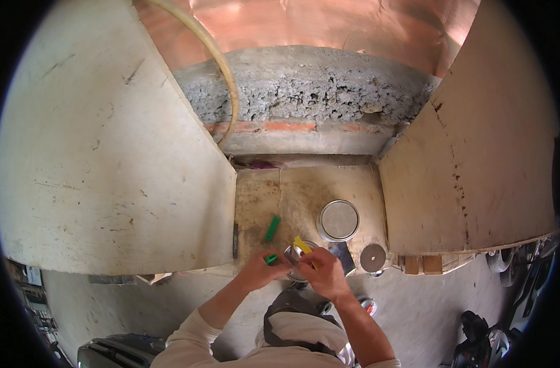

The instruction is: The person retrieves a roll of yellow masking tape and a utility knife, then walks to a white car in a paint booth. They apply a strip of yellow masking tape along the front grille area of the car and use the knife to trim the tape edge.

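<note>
Where hands (261, 270) (324, 274) meet, small can (294, 254) mostly hidden.

Packages: one round silver tin (338, 220), lidded, on the floor; a smaller open tin (296, 262) just before it.

Two big pale boards (108, 153) stand to the left and right, scuffed and stained, leaving a narrow gap between them. Beyond the gap runs a rough grey concrete ledge (310, 86) over a line of red brick (289, 126). A tan hose (222, 61) curves down across it. The ground (427, 306) is dusty grey concrete in bright daylight
</note>
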{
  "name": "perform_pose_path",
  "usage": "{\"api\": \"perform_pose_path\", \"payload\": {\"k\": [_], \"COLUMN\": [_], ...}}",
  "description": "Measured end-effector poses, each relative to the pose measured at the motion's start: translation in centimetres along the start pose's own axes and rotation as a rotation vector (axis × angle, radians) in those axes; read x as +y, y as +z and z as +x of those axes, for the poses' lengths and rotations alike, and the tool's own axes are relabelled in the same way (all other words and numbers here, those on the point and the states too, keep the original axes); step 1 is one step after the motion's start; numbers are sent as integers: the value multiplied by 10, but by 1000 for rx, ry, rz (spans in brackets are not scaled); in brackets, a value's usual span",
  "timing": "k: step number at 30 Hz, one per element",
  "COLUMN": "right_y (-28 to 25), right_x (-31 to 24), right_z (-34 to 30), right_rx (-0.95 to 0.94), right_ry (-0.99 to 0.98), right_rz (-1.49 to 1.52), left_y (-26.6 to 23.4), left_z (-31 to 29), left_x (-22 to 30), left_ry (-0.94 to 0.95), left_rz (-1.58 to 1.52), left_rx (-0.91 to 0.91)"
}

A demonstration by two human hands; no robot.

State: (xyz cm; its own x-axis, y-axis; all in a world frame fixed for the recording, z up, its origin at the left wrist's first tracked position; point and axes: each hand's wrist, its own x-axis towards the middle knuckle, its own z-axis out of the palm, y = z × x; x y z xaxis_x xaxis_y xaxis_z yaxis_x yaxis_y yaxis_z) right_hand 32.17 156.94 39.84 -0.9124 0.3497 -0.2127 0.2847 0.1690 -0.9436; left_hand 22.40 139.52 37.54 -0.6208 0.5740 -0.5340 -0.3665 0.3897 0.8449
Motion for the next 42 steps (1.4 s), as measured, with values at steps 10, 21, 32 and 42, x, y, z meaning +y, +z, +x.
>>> {"api": "perform_pose_path", "payload": {"k": [10,21,32,42], "right_y": [52,-12,-37,-46], "right_x": [33,38,72,88], "right_z": [91,24,-29,-57], "right_rx": [229,335,424,498], "right_ry": [-109,-57,42,222], "right_rz": [-219,-186,-202,37], "left_y": [-45,-50,-73,-71], "left_z": [59,113,208,267], "left_x": [-86,-198,-133,-122], "left_ry": [65,50,-138,-196], "left_rz": [-101,552,832,868], "left_rx": [529,467,556,615]}}
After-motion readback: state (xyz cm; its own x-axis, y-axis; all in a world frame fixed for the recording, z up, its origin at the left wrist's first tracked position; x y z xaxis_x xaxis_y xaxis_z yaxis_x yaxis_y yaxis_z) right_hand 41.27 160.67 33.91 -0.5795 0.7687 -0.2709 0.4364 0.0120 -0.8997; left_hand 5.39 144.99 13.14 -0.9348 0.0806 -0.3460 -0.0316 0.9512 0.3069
